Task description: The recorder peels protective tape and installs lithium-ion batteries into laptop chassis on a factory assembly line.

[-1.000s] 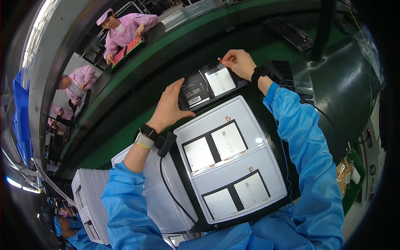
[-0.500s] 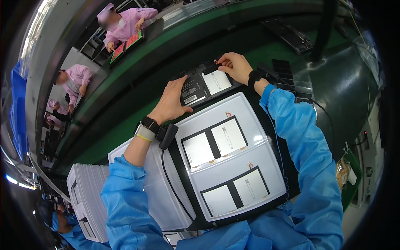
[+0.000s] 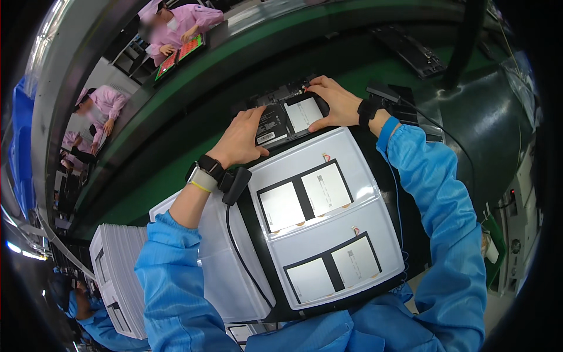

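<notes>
In front of me a battery pack (image 3: pixel 272 123), with a black labelled half and a white cell, lies on a dark laptop base (image 3: pixel 275 97) whose inner parts show along the far side. My left hand (image 3: pixel 241 136) grips the pack's left end, its thumb at the near edge. At the other end, my right hand (image 3: pixel 333 104) spans the pack, thumb near and fingertips beside a small red-wired connector (image 3: pixel 306 88). Closer to me, a white plastic tray (image 3: pixel 328 232) holds two similar battery packs, one in each compartment.
Left of the tray lies another white tray (image 3: pixel 226 258), beside a tall stack of trays (image 3: pixel 120 281). A black cable runs from my left wrist. Another laptop base (image 3: pixel 407 50) rests on the green conveyor at the far right. People in pink work across the line.
My right hand has opened out from a pinch near the connector, bringing its thumb to the pack's near edge. My left hand stays at the left end.
</notes>
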Demonstrator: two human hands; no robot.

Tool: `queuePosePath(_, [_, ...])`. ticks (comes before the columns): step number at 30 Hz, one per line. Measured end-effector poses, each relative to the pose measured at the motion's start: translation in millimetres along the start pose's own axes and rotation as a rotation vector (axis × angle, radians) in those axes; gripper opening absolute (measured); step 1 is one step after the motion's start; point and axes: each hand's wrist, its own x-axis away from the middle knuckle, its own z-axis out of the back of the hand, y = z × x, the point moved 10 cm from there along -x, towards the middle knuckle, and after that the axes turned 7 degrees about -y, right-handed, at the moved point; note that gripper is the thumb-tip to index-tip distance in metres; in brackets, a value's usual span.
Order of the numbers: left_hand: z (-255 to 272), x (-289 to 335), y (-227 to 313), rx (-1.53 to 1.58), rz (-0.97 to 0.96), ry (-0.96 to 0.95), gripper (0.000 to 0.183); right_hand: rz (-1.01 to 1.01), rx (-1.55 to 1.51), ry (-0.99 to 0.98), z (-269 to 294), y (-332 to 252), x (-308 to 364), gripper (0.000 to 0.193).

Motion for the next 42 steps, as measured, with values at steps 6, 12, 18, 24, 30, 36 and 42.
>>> queuePosePath(6, [4, 5, -1, -0.005, -0.007, 0.004, 0.104, 0.023, 0.038, -0.054, 1, -14, -2, 0.106])
queuePosePath(12, [-12, 7, -16, 0.035, 0.019, -0.076, 0.1, -0.029, 0.115, -0.166, -10, -17, -7, 0.108])
queuePosePath(18, [-46, 1, -30, -0.187, 0.067, -0.159, 0.098, 0.045, 0.277, -0.261, -23, -43, -14, 0.097])
queuePosePath(24, [-46, -1, -29, -0.181, 0.074, -0.044, 0.098, 0.231, 0.3, -0.216, -57, -69, -42, 0.082])
queuePosePath(30, [-57, 0, -35, -0.165, 0.151, 0.029, 0.102, 0.113, 0.266, -0.334, -32, -66, -13, 0.077])
queuePosePath(36, [-30, 29, -27, -0.052, 0.329, -0.198, 0.095, 0.069, 0.123, -0.305, -27, -89, -29, 0.077])
queuePosePath(42, [83, 177, 39, 0.068, 0.194, -0.091, 0.071, 0.074, 0.072, -0.25, -33, -81, -30, 0.073])
